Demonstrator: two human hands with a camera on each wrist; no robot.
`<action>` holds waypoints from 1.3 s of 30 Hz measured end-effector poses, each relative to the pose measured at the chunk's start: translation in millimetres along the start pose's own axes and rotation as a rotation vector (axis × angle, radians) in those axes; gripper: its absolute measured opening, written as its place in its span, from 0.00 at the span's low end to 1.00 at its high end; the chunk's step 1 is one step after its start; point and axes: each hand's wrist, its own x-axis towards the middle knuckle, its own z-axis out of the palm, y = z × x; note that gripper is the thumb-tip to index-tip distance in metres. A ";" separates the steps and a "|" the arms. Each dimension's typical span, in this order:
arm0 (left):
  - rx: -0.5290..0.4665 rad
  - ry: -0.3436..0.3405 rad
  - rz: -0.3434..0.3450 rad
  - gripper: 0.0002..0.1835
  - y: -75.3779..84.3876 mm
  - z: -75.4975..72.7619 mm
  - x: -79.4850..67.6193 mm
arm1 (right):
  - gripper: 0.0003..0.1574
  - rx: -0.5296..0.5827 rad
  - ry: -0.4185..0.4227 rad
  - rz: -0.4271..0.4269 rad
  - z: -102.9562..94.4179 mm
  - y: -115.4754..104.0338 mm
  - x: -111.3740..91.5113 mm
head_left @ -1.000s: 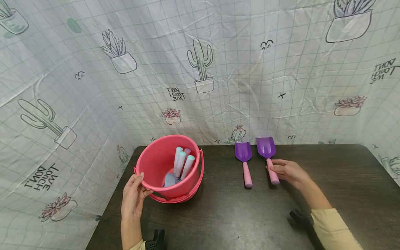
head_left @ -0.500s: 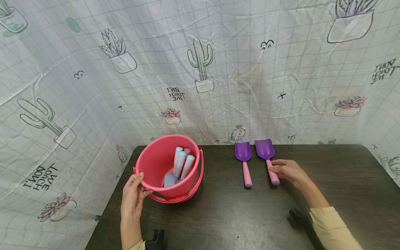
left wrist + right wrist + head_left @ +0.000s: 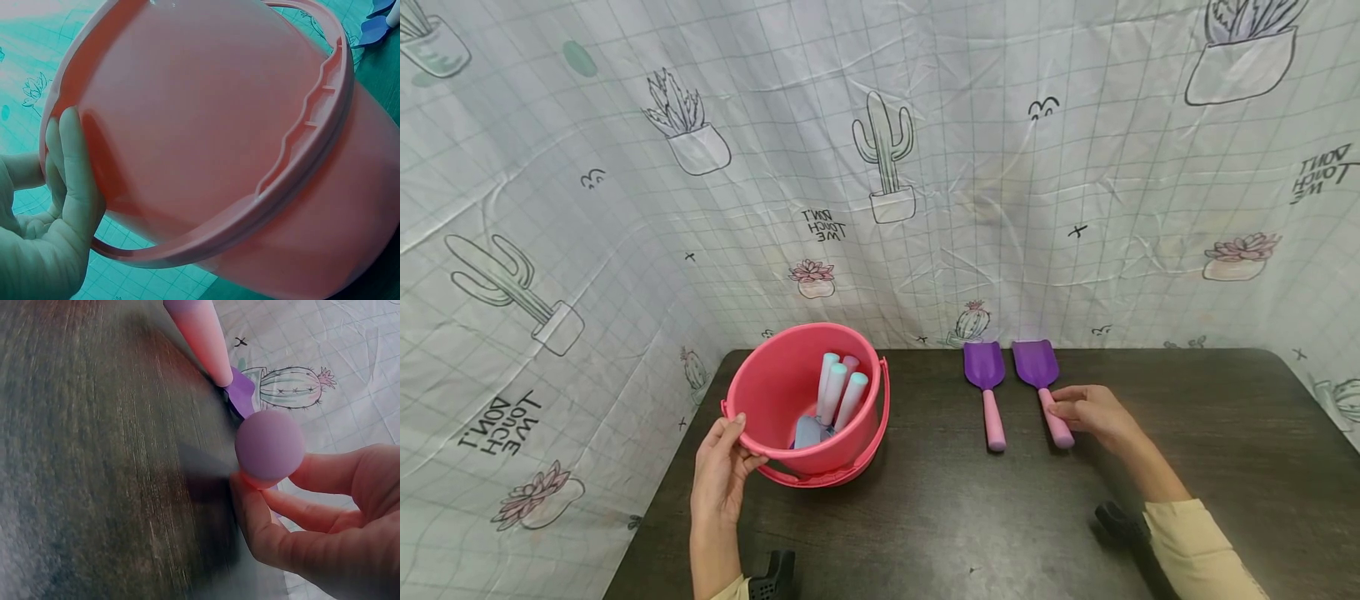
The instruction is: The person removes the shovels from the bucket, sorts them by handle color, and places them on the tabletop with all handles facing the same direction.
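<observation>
The left hand [image 3: 718,465] pinches the rim of a round pink plastic bucket [image 3: 767,387], thumb over the edge and the other fingers, close together, against the outer wall. Inside, to the right of those fingers, slim tools with pale handles capped in turquoise [image 3: 832,396] lean on the far wall; the bucket's pink plastic carrying handle [image 3: 312,144] hangs around the outside. The right hand [image 3: 1099,415] pinches the pink handle of a purple-bladed scoop [image 3: 1042,385], its blade pointing beyond the fingertips toward a white cactus-print sheet [image 3: 962,183]. Just left of these fingers, a matching purple scoop with pink handle [image 3: 990,408] lies on the dark wood-grain table [image 3: 925,508].
</observation>
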 end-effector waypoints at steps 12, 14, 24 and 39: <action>-0.009 -0.009 0.000 0.10 -1.0 -1.3 -0.3 | 0.29 -0.034 0.064 0.033 6.2 -3.6 -2.3; -0.005 -0.007 -0.001 0.10 -0.8 -1.4 -0.3 | 0.29 -0.029 0.069 0.058 6.9 -4.0 -2.0; 0.006 -0.005 -0.003 0.09 -1.5 -1.3 0.2 | 0.27 -0.100 0.097 0.088 8.4 -5.0 -2.4; 0.004 0.001 -0.014 0.08 -1.3 -2.2 1.4 | 0.25 -0.119 0.118 0.108 5.1 -1.4 -1.8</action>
